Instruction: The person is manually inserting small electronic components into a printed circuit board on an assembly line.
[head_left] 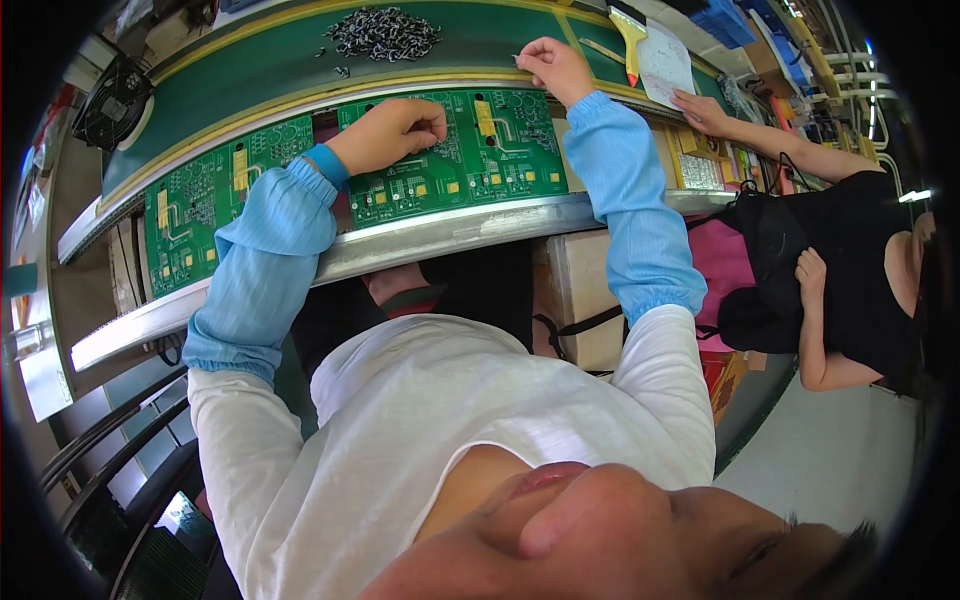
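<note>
My left hand [395, 135], with a blue band at the wrist, is closed in a pinch low over a green circuit board [470, 180]. Whatever its fingertips hold, if anything, is hidden. Farther right, my right hand [558, 70] is raised above the board's far edge, thumb and forefinger pinched on a small pale part [517, 59] too tiny to name. Both forearms wear light blue sleeve covers. More green boards [195, 205] lie to the left in the same rail track. A heap of small black-and-silver components [382, 33] sits beyond, on the green belt.
A silver metal rail [450, 226] runs along the near side of the boards. A yellow-handled brush [632, 42] and a paper sheet [665, 68] lie at the far right. A black fan [115, 100] stands at left. A co-worker's hand [702, 113] rests near the paper.
</note>
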